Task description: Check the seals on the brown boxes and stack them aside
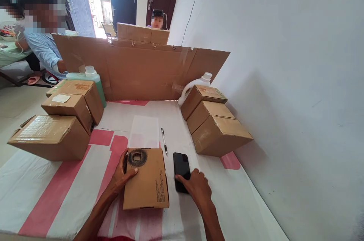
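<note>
My left hand point(124, 174) grips the left side of a small brown cardboard box point(146, 188), its thumb lying on the top face. A round black scribble surrounds an opening near the box's far left corner, and printed text runs along its right side. To the right, my right hand point(199, 188) is at a black smartphone point(181, 165) lying on the cloth. Its thumb rests across the phone's dark screen and the curled fingers are by the right edge. A pen point(164, 141) and a white sheet of paper point(144, 129) lie beyond the box.
Cardboard boxes line the left point(51, 138) and right point(218, 133) sides. Behind them stand a green-liquid bottle point(98, 85) and a white jug point(193, 85). An upright cardboard panel point(142, 68) closes the far side. A wall point(298, 81) borders the right. Other people sit beyond.
</note>
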Tool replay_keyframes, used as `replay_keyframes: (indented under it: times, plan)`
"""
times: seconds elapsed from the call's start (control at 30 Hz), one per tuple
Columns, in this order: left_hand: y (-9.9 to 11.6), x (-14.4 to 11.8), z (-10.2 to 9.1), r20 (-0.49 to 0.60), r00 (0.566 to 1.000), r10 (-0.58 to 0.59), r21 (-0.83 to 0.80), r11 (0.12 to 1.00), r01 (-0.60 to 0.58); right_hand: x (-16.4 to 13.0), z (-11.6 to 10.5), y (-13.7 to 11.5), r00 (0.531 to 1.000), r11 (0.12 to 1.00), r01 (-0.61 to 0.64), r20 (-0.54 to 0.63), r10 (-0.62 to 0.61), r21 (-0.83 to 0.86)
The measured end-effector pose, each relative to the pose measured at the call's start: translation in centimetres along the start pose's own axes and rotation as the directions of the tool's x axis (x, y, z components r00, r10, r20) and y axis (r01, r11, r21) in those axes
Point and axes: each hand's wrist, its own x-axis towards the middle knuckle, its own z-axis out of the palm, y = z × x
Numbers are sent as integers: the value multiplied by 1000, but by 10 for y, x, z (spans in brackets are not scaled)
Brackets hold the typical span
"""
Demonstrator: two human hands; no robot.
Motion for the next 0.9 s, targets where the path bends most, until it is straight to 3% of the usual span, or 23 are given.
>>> replay_keyframes:
  times: [0.1, 0.2, 0.33, 0.4, 0.47, 0.53, 0.6, 0.73, 0.9]
  plan:
    - [1, 0, 1, 17, 1000, -8, -30, 1000, 9, -9, 15, 14, 999, 993, -37, 11, 36, 110]
    - [2, -3, 2, 12, 1000, 0, -48, 999, 0, -3, 23, 11, 997, 963, -78, 11, 78, 257]
    - [-4, -1, 1, -4, 1000, 24, -100, 995, -25, 3, 29, 5, 998, 900, -2, 64, -29, 436]
    - [-9, 5, 1, -8, 999, 35, -138, 990, -36, 0, 32, 8, 994, 768, 0, 83, -69, 640]
    - [-13, 13, 3, 10, 998, 60, -170, 984, -57, -6, 30, 12, 987, 487, -116, 154, -40, 866]
    - [-15, 20, 6, 39, 995, 90, -181, 980, -82, -15, 21, 13, 960, 149, -266, 276, -52, 952]
    - [-15, 26, 9, 64, 992, 113, -174, 980, -100, -27, 4, 3, 931, -25, -349, 343, -124, 937]
    - [-16, 32, 11, 74, 987, 144, -168, 977, -130, -44, -23, -47, 855, -130, -430, 356, -376, 894]
    - [-27, 35, 7, 75, 981, 177, -136, 977, -166, -50, -12, -115, 678, -155, -546, 326, -659, 823]
